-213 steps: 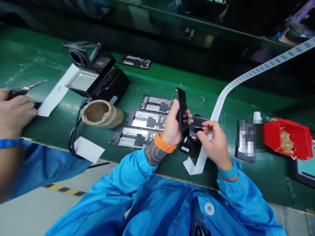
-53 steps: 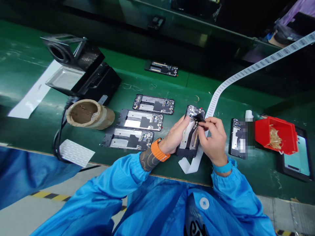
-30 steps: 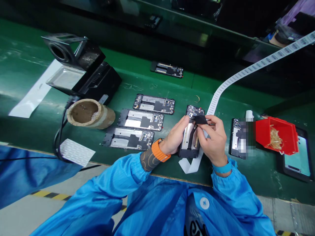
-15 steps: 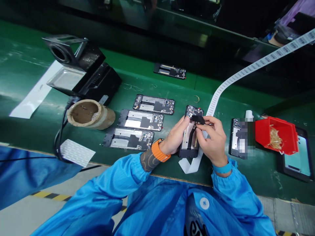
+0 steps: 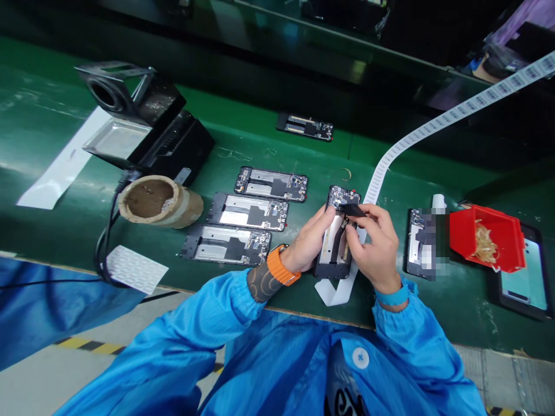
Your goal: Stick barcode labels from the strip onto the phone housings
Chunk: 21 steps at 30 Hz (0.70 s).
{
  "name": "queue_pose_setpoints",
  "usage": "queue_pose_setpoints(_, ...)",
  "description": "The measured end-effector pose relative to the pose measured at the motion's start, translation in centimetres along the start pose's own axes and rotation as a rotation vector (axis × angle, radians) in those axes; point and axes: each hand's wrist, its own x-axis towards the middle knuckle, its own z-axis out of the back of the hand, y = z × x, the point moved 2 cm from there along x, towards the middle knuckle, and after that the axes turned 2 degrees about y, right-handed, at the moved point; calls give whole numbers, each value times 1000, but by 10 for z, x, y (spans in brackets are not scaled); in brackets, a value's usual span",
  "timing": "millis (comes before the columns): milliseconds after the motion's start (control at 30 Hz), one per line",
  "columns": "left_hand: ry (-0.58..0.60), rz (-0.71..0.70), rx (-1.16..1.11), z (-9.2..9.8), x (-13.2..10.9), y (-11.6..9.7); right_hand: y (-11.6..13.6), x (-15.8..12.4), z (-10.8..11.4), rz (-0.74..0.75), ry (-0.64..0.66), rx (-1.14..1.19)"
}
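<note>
An opened phone (image 5: 333, 267), its circuit board and bare metal frame facing up, lies on the bench in front of me. My left hand (image 5: 309, 240) grips it along the left edge, with the thumb on top near the board. My right hand (image 5: 376, 245) is at the phone's right side, its fingertips closed around the edge of a thin black flap (image 5: 351, 210). That flap stands tilted up off the board. A narrow dark cable runs down the frame below it. The right fingertips partly hide where they pinch.
Several opened phones (image 5: 249, 212) lie in a stepped row to the left. Another opened phone (image 5: 304, 127) sits on the green strip behind. A cardboard tube (image 5: 186, 205) and black soldering-iron stand (image 5: 169, 144) are farther left. Label tape (image 5: 416, 137), a red bin (image 5: 511, 245) and a pixelated phone (image 5: 415, 242) are right.
The black flap has tilted a little further up and to the right with my right fingers. The phone on the back strip has slid slightly right. My left hand has stayed put.
</note>
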Motion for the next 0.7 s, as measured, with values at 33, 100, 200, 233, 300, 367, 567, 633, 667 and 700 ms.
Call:
queue_pose_setpoints(33, 2, 0, -4, 0, 0, 0, 0, 0, 0, 1, -1, -1)
queue_pose_setpoints(100, 6, -3, -10, 0, 0, -1, 0, 0, 0, 2, -4, -8)
queue_pose_setpoints(200, 11, -10, -11, 0, 0, -1, 1, 0, 1, -3, -9, -18)
queue_pose_setpoints(233, 13, -15, -10, 0, 0, -1, 1, 0, 1, -1, -11, -20)
queue_pose_setpoints(300, 16, -25, -10, 0, 0, -1, 1, 0, 1, 6, -15, -21)
queue_pose_setpoints(367, 16, -30, -15, -1, 1, -1, 1, 0, 1, 12, -19, -18)
queue_pose_setpoints(567, 7, -22, -23, 0, 0, 0, 3, 1, 2, -2, -24, -16)
queue_pose_setpoints(633, 12, -28, -31, 0, 0, 0, 3, 1, 2, 3, -28, -12)
queue_pose_setpoints(667, 16, -30, -35, 0, 0, -1, 3, 1, 2, 5, -30, -9)
queue_pose_setpoints(700, 19, -33, -39, 0, 0, -1, 3, 1, 2, 6, -32, -7)
